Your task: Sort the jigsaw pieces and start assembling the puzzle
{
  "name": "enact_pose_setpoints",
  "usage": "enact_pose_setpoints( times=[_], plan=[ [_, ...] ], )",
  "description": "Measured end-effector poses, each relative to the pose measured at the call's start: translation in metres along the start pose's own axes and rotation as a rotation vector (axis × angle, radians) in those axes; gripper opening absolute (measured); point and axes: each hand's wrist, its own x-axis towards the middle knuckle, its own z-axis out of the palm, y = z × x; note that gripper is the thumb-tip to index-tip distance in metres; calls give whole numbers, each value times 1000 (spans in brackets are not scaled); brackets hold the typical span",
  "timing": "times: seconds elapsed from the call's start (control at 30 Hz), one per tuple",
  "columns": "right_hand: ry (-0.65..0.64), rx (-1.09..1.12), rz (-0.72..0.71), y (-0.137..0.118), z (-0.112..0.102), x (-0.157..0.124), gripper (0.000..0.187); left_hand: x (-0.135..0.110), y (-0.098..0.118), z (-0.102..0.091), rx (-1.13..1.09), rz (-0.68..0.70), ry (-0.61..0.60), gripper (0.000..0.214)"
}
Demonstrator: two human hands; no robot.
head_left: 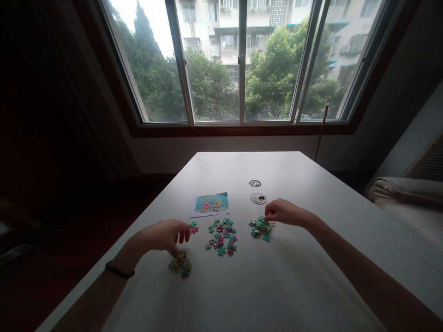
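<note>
Head view: left hand (163, 234), fingers parted, is at the yellowish puzzle pile (180, 264); right hand (286, 212), fingers narrow, at the green pile (260, 226), its hold I cannot tell; mixed pieces (220, 240) lie between

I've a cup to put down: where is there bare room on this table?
Bare: the white tabletop in the foreground, between the forearms, and right of the two round shiny discs, beyond the right hand. Crowded: the strip between it and the left hand, with heaps of small green, pink and yellow jigsaw pieces.
</note>
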Motion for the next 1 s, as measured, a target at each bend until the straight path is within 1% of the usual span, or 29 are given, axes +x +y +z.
enact_pose_setpoints(
  times=[0.1, 0.23, 0.37, 0.5, 0.63, 0.73, 0.8, 0.87, 0.9, 0.93, 1.0],
  plan=[
    [31, -19, 53, -3, 0, -1, 28, 5, 1, 7, 3, -11, -38, 27],
    [23, -3, 44, -9, 2, 0, 36, 12, -2, 13, -59, 51, -64, 20],
    [16, -10, 18, -12, 6, 1, 34, 12, -3, 10, -101, 80, -69, 24],
    [19, -10, 2, -13, 8, 1, 34, 9, 4, 3, -227, 130, -69, 28],
    [13, -9, -1, -15, 7, 0, 33, 16, 15, 7, -444, 195, 2, 34],
    [12, -19, -7, -17, 7, -1, 34, 25, 17, 12, -515, 209, 116, 40],
    [21, -27, -7, -18, 7, -1, 34, 26, 14, 9, -480, 172, 228, 42],
    [26, -30, -10, -19, 7, -2, 35, 21, 8, 3, -380, 117, 307, 37],
    [27, -29, -14, -20, 8, -2, 36, 17, 5, -1, -310, 93, 301, 33],
    [24, -27, -17, -21, 8, -3, 37, 12, 2, -4, -249, 74, 258, 29],
    [13, -19, -20, -24, 9, -3, 39, 5, -3, -6, -163, 37, 108, 24]
  ],
)
